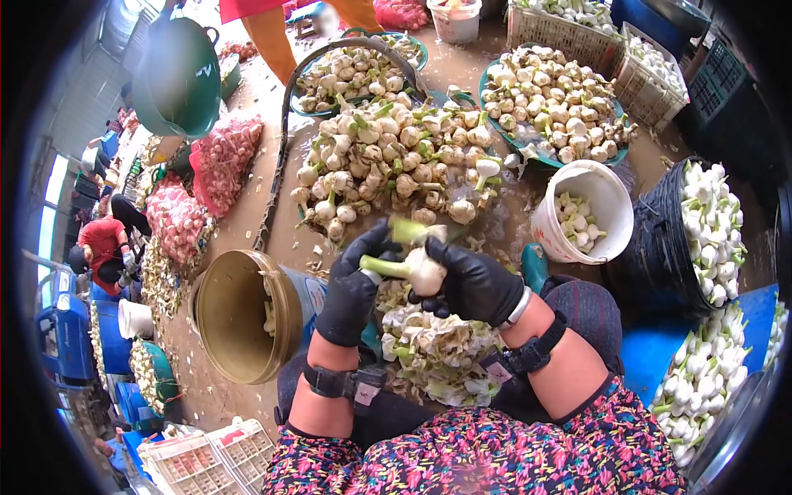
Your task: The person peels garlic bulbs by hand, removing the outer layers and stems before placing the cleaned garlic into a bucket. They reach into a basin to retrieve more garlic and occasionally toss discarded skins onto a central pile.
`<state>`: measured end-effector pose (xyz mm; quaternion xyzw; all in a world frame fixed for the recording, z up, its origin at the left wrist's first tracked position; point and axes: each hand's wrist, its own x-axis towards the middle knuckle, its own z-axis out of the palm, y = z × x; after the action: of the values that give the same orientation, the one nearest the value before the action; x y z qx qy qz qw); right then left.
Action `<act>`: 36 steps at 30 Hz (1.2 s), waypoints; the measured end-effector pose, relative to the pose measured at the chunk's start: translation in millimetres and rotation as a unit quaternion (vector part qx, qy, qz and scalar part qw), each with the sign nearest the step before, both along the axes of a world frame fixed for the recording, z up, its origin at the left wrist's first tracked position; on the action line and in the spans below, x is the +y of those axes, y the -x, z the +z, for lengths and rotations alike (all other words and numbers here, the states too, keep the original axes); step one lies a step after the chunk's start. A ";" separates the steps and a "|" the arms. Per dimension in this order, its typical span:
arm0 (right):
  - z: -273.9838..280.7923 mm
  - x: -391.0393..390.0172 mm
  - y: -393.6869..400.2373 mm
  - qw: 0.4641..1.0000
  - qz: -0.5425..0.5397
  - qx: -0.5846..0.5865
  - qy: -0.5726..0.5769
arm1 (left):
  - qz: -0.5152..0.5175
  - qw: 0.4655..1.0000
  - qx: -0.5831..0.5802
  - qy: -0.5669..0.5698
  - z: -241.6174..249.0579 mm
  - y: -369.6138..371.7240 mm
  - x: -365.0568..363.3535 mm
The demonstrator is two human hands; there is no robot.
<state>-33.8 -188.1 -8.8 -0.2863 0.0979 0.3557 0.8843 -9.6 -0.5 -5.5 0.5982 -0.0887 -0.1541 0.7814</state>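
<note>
My right hand (478, 285), in a black glove, is closed around a white garlic bulb (426, 274) whose cut green stem points left. Just above it is a blurred pale green stem piece (406, 230), between the fingers of both hands. My left hand (353, 285), gloved too, has its fingers curled in by the stems; what it grips I cannot tell. Below the hands, a heap of papery garlic peelings (437, 351) lies in my lap. Right in front is a large pile of untrimmed garlic bulbs (388, 161).
Left of my knees stands an open tan bucket (247, 318); at the right, a white bucket (582, 213) holds several bulbs. Black tubs of clean garlic (711, 235) stand further right. A dark hose (280, 165) arches beside the pile. Another person (107, 247) sits far left.
</note>
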 end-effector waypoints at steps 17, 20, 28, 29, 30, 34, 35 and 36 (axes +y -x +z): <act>-30.7 11.3 28.7 0.625 0.285 -0.447 0.574 | 0.067 0.992 0.050 0.090 4.9 0.6 9.0; -10.0 -6.1 10.1 0.783 -0.052 -0.329 0.525 | 0.057 0.988 0.077 0.122 0.1 2.5 5.2; -39.2 13.9 8.3 0.741 -0.067 -0.425 0.516 | 0.191 0.966 -0.150 -0.091 26.6 -25.5 78.7; -40.0 10.2 8.5 0.743 -0.067 -0.421 0.516 | 0.255 0.929 -0.200 -0.178 60.0 -19.9 93.3; -39.6 4.7 6.8 0.733 -0.039 -0.431 0.525 | 0.306 0.908 -0.163 -0.235 60.6 -25.7 136.8; -32.4 4.8 12.6 0.706 0.078 -0.433 0.555 | 0.225 0.711 -0.287 -0.601 64.0 -37.0 171.6; -32.7 7.5 13.4 0.708 0.098 -0.445 0.540 | 0.204 0.807 -0.192 -0.519 59.7 -37.6 142.7; -32.5 10.7 13.2 0.710 0.083 -0.469 0.519 | 0.146 0.843 -0.191 -0.482 52.5 -42.9 107.9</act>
<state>-47.0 -177.3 -41.4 -0.8369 -0.1848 0.1406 0.4957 33.3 107.3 47.0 0.9230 -0.0627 0.0554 0.3757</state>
